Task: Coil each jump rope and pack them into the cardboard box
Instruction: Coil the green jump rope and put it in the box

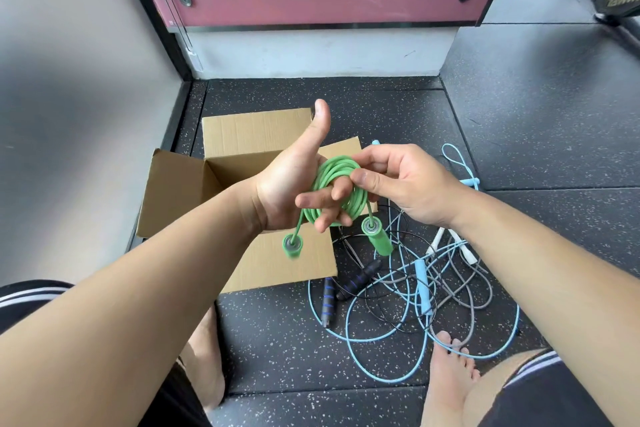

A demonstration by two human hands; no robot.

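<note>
Dark speckled floor holds an open cardboard box on the left. Above it, the left hand has the green jump rope wound round its curled fingers, thumb up. The right hand pinches the coil. Two green handles dangle. A tangle of other ropes lies to the right.

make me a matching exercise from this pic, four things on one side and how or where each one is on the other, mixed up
Things
1. green jump rope
2. light blue jump rope
3. cardboard box
4. black handles

States
A. flaps open
B. loose loops sprawled on the floor
C. lying by the box's near flap
D. coiled round fingers of the left hand

Pairs: 1-D, 2-B, 3-A, 4-C
</note>
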